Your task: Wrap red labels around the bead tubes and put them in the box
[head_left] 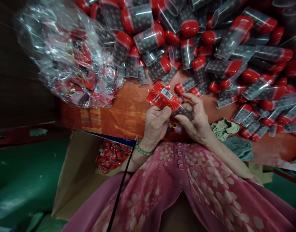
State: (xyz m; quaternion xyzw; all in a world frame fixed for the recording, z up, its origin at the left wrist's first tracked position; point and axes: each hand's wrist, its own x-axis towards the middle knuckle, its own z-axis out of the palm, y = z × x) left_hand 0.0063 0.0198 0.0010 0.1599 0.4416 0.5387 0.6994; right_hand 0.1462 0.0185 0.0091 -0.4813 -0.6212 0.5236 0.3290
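My left hand [156, 124] pinches a red printed wrapper [162, 96] with a white barcode, held at the near edge of the orange table [119, 112]. My right hand [195, 116] grips a clear tube of dark beads [184, 111] whose end sits inside that wrapper. The two hands touch over the tube. A green bead bracelet [143, 150] circles my left wrist.
A large heap of clear red-capped tubes [210, 48] covers the far table. A clear plastic bag of red wrappers [72, 61] lies at the left. A cardboard box [82, 170] with wrapped pieces [111, 154] stands below left. Cloth gloves [224, 127] lie beside my right hand.
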